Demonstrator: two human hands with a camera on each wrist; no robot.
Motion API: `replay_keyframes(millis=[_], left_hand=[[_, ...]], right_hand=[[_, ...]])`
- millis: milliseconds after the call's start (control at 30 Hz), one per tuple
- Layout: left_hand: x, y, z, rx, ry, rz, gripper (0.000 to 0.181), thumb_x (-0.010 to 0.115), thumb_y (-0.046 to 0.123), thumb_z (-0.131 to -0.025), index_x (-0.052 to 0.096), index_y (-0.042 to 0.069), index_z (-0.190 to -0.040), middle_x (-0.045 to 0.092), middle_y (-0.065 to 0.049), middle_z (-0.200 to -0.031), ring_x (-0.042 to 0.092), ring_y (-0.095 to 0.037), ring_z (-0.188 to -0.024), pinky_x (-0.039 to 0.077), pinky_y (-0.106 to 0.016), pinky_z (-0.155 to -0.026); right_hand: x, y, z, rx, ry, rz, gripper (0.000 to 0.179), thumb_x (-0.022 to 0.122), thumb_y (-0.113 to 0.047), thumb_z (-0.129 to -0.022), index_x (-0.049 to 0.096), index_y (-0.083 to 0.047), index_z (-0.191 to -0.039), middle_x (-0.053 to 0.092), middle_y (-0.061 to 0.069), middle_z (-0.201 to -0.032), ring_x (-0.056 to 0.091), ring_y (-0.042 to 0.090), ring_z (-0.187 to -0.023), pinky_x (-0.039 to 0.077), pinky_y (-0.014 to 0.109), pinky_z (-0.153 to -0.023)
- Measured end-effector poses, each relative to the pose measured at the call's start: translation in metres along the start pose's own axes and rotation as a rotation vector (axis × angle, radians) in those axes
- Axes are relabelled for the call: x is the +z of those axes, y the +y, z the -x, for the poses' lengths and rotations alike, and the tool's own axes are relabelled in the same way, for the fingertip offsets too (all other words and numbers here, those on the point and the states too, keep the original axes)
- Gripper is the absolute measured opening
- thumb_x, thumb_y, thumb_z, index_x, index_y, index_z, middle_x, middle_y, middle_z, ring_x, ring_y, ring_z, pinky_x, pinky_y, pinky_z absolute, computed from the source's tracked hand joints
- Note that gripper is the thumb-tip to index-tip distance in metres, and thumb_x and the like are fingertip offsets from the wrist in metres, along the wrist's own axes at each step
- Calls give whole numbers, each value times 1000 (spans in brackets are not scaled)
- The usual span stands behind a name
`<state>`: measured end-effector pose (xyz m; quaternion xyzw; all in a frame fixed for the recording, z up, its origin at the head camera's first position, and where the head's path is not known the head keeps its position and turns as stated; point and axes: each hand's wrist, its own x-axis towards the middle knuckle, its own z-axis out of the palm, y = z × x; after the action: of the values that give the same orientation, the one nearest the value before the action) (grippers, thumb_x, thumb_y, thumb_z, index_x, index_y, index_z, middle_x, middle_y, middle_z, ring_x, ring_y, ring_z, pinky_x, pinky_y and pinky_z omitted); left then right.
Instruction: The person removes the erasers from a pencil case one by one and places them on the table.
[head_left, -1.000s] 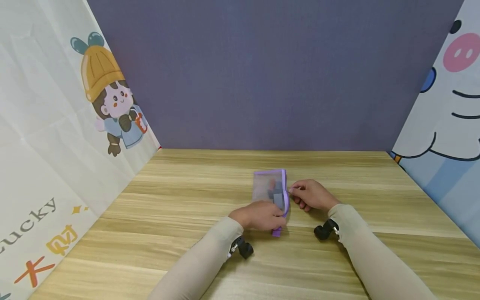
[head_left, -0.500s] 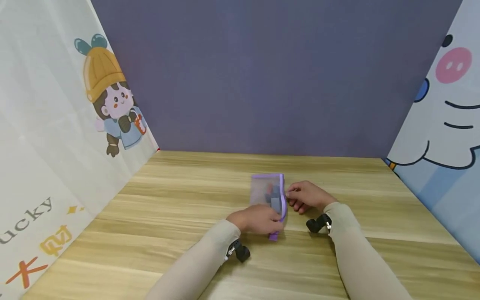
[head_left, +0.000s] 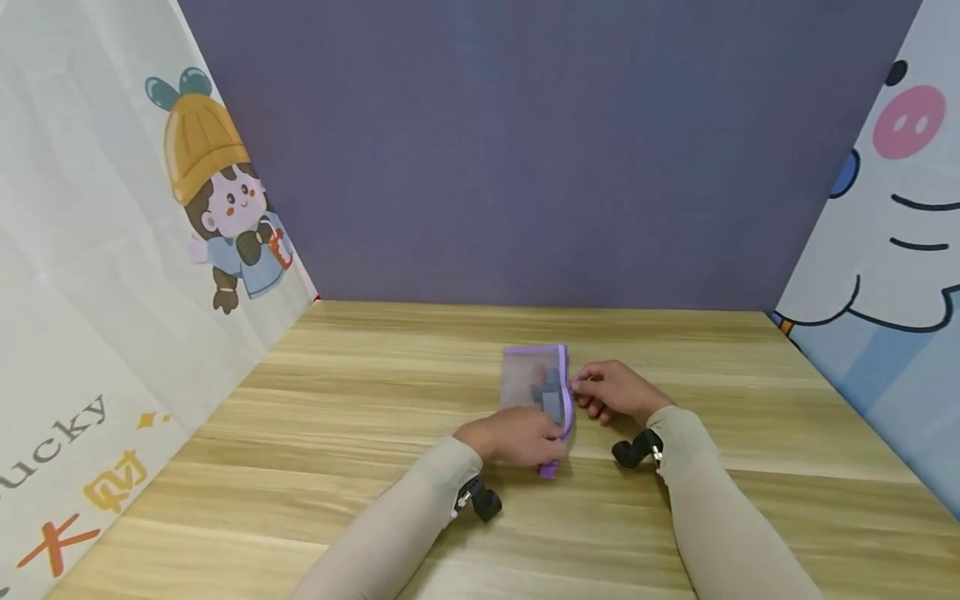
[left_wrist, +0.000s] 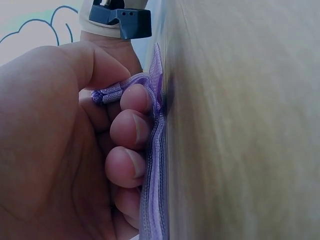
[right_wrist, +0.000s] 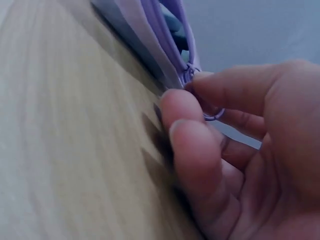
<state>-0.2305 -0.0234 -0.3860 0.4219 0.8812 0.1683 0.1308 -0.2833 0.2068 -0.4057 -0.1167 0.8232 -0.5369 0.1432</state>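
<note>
Looks like a screened-off workstn: wood-grain tabletop [head_left: 360, 392] w/ purple-grey back panel [head_left: 480, 158] & cartoon-print side sheets [head_left: 90, 233].

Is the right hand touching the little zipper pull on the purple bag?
Touching. The right wrist view shows the right hand's grip pinching the zipper pull, with part of it poking out below the thumb.

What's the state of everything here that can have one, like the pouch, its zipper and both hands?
Mesh pouch: lying on the table, with contents.
Zipper: partly open, gap visible beside the slider.
Zipper pull: held at the right hand's fingertips.
Items inside: blurred by the mesh, not identifiable.
Left hand: gripping the pouch's near end.
Right hand: pinching the pull.
</note>
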Motion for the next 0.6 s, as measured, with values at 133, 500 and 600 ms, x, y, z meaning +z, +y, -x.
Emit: replay_keyframes(millis=[133, 500, 600], left_hand=[[0, 1, -2, -1, -5, -6, 37, 50, 31, -99, 47, 21, -64, 47, 9, -58, 41, -5, -52, 38, -23, -51], [0, 2, -1, -12, 7, -19, 35, 51, 30, -97, 47, 21, -63, 47, 9, -58, 42, -6, -53, 38, -23, -50], [0, 1, -1, -9, 11, -24, 35, 51, 30, -96, 47, 21, -63, 47, 9, -59, 42, -6, -52, 38, -23, -50]], right_hand=[[1, 0, 4, 6, 30, 1, 19, 59, -15, -102, 65, 1, -110, 63, 11, -81, 60, 16, -61, 53, 30, -49], [4, 0, 1, -12, 68, 12, 20, 59, -17, -102, 65, 0, -111, 64, 11, -82, 59, 16, -60, 51, 30, -47], [5, 0, 0, -10, 81, 14, 19, 59, -16, -102, 65, 0, -110, 64, 10, -81, 60, 17, -60, 51, 30, -47]])
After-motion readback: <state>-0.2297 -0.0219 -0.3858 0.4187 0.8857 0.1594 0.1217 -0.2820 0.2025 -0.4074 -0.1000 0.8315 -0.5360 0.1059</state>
